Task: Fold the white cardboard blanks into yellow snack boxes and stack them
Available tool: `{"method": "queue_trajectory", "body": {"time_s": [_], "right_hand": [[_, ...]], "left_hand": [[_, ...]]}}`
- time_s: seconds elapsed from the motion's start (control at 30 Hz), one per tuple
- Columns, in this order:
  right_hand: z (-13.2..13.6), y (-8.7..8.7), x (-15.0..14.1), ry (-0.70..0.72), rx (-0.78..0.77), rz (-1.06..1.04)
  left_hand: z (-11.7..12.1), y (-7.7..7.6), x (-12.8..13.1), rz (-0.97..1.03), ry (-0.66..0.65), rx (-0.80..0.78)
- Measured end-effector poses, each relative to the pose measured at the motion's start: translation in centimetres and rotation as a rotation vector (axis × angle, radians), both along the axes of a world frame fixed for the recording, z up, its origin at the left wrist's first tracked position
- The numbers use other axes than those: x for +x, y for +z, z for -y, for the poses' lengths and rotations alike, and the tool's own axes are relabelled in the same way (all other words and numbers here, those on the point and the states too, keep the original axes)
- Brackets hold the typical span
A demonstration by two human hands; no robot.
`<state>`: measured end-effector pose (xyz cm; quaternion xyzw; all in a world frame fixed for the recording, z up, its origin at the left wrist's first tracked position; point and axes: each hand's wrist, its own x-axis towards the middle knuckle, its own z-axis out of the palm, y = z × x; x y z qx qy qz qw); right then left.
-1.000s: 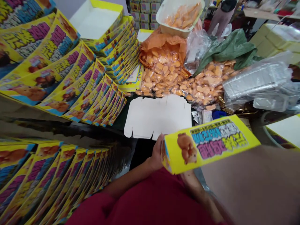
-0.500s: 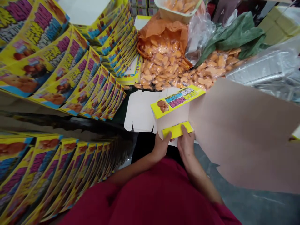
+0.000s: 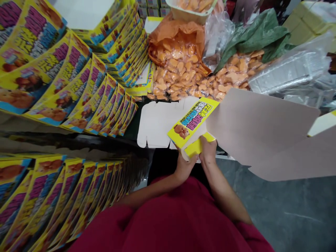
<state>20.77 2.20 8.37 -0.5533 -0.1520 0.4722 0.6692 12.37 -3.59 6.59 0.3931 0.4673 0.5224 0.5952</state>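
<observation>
A partly folded cardboard box (image 3: 193, 122), yellow with printed lettering and a brown animal picture, is between my hands at the table's front edge. My left hand (image 3: 184, 164) grips its near left corner, thumb against the yellow end flap. On the right of that flap, my right hand (image 3: 208, 149) is closed, with the thumb on top. The box's large plain inner panel (image 3: 265, 129) spreads out to the right, past the table edge. Under and left of the box lies a flat white card blank (image 3: 154, 124). Some fingertips are hidden beneath the flap.
Nested stacks of yellow printed boxes (image 3: 76, 87) rise on the left, with more (image 3: 52, 192) below. Behind the blank lie small orange packets (image 3: 178, 75), spilling from an orange bag (image 3: 173, 31). A green bag (image 3: 257, 35) and clear plastic trays (image 3: 288, 73) are at the right back.
The box's printed side has tilted up and turned more toward me. Its large panel has swung upward at the right. My right hand has closed further round the end flap.
</observation>
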Motion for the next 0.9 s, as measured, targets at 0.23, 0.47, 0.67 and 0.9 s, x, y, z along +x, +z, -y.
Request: {"method": "queue_trajectory", "body": {"time_s": [0.23, 0.47, 0.67, 0.9], "right_hand": [[0.3, -1.8, 2.3, 0.137, -0.015, 0.094], [3.1, -2.7, 0.5, 0.297, -0.031, -0.174], [4.6, -2.5, -1.3, 0.257, 0.012, -0.128], [3.8, -3.1, -1.8, 0.211, -0.004, -0.022]], "left_hand": [[-1.1, 1.3, -2.7, 0.134, -0.037, -0.037], [-1.5, 1.2, -1.8, 0.195, 0.285, -0.094], [-0.7, -0.2, -1.3, 0.167, 0.254, -0.025], [1.1, -1.2, -1.4, -0.013, 0.116, 0.036]]}}
